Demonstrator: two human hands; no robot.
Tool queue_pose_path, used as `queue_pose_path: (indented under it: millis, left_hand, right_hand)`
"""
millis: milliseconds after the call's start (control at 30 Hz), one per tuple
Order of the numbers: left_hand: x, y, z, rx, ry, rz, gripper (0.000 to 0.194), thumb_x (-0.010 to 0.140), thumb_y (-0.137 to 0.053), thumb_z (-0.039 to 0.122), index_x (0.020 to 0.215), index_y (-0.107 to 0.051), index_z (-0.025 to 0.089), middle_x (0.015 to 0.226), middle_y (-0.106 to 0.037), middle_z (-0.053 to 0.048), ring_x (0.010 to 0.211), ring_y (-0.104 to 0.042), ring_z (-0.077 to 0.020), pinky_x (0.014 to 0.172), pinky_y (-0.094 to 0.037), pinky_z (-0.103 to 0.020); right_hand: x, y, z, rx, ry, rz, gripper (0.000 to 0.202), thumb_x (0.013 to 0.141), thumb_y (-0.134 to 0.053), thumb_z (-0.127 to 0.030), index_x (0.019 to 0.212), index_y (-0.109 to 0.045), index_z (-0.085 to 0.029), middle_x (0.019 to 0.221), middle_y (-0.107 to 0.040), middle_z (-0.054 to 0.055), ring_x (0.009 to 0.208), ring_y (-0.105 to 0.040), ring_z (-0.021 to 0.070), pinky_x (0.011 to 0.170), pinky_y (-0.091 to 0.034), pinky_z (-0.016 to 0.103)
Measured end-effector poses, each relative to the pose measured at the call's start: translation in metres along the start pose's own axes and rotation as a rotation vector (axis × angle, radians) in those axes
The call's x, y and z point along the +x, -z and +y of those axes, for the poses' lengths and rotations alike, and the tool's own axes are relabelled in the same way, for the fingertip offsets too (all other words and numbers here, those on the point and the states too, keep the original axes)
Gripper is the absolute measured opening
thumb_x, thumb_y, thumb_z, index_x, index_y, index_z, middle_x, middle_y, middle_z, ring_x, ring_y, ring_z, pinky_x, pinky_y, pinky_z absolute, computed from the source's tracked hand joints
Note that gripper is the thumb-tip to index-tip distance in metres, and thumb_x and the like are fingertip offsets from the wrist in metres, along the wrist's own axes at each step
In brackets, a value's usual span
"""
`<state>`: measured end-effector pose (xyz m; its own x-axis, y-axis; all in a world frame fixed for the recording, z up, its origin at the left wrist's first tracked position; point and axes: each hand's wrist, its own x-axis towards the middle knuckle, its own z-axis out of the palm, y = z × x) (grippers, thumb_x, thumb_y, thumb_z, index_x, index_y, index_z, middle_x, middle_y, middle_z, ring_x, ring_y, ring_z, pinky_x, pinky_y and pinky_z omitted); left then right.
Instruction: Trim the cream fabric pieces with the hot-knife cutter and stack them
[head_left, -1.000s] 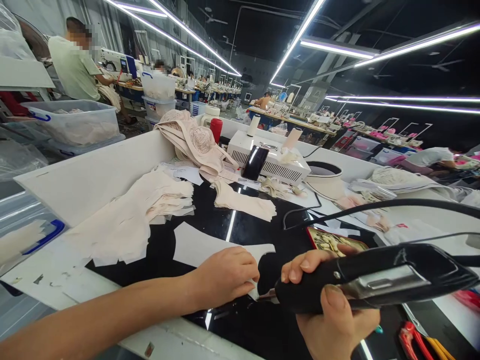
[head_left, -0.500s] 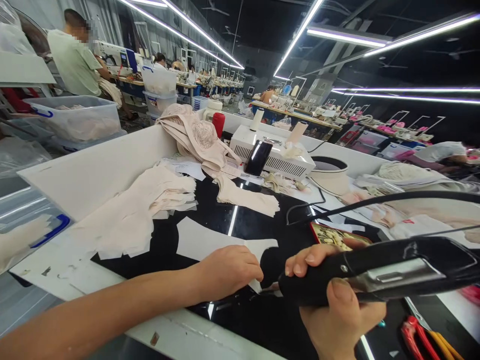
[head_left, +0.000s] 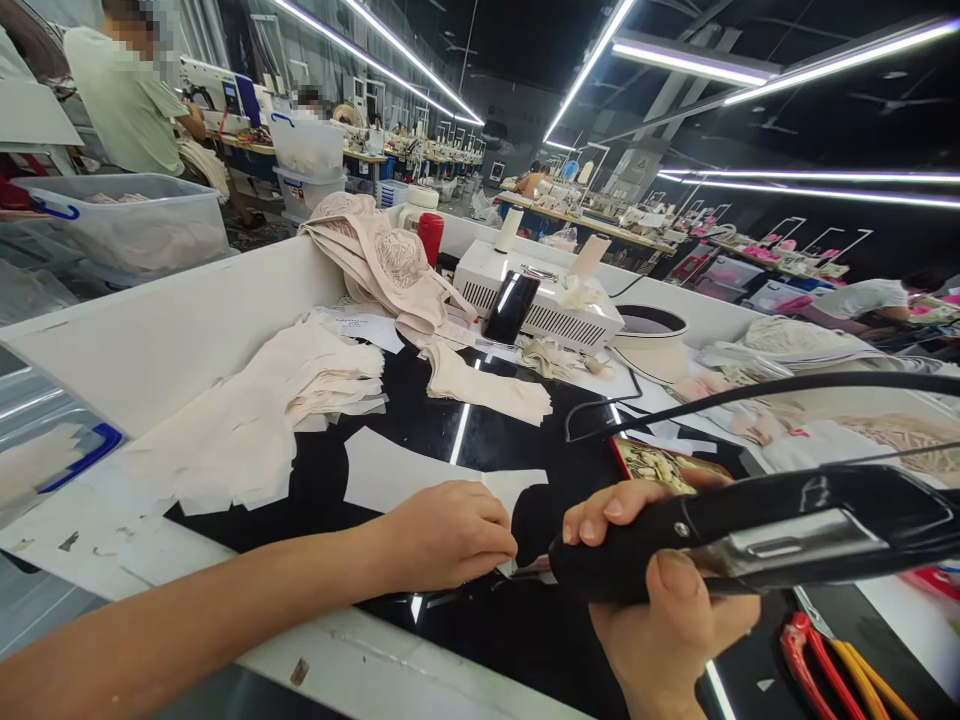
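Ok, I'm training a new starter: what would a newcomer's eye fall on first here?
First, likely the black tool at lower right, held in the right fingers, its metal tip near the white piece that the left fingers touch on the black tabletop. Then perhaps the pale stack at left and the bright light strips overhead.

Passage lies open between the beige strip (head_left: 491, 388) and white piece (head_left: 397, 475), but a cable (head_left: 825, 381) obstructs the right

Tube lights (head_left: 690, 63) glare white from a dark ceiling (head_left: 517, 50) high beyond the left hand (head_left: 450, 535), throwing a bright streak (head_left: 460, 432) on the black tabletop (head_left: 495, 450) just past it; distant workbenches (head_left: 592, 235) look soft.
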<state>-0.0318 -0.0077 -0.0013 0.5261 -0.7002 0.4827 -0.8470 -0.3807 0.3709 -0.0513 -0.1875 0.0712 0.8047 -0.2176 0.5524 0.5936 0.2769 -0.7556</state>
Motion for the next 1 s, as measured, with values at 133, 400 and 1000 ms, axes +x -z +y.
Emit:
queue_pose_path:
  millis: [133, 400, 1000]
  left_hand:
    - [-0.001, 0.005, -0.004, 0.055, -0.082, -0.011, 0.008, 0.104, -0.070, 0.019, 0.099, -0.076, 0.020, 0.103, -0.075, -0.002, 0.096, -0.068, -0.0196, 0.091, -0.052, -0.033]
    - [-0.001, 0.011, -0.011, 0.084, -0.169, -0.041, 0.007, 0.104, -0.072, 0.022, 0.100, -0.076, 0.020, 0.106, -0.076, -0.003, 0.095, -0.069, -0.0202, 0.090, -0.051, -0.033]
    - [0.000, 0.008, -0.009, 0.154, -0.188, -0.007, 0.020, 0.108, -0.063, 0.022, 0.092, -0.074, 0.018, 0.101, -0.076, -0.003, 0.091, -0.068, -0.0200, 0.088, -0.052, -0.033]
  right_hand:
    - [0.001, 0.000, 0.000, 0.006, 0.002, -0.004, 0.048, 0.082, -0.087, -0.037, 0.120, -0.060, -0.025, 0.077, -0.067, -0.005, 0.056, -0.062, 0.0152, 0.048, -0.057, 0.029]
    - [0.002, -0.001, 0.000, 0.010, 0.022, -0.007, 0.048, 0.082, -0.089, -0.038, 0.118, -0.061, -0.025, 0.076, -0.068, -0.005, 0.055, -0.062, 0.0152, 0.048, -0.058, 0.029]
    - [0.002, -0.002, 0.000, 0.002, 0.012, 0.002, 0.047, 0.081, -0.089, -0.038, 0.118, -0.063, -0.026, 0.076, -0.068, -0.005, 0.055, -0.062, 0.0155, 0.047, -0.057, 0.030]
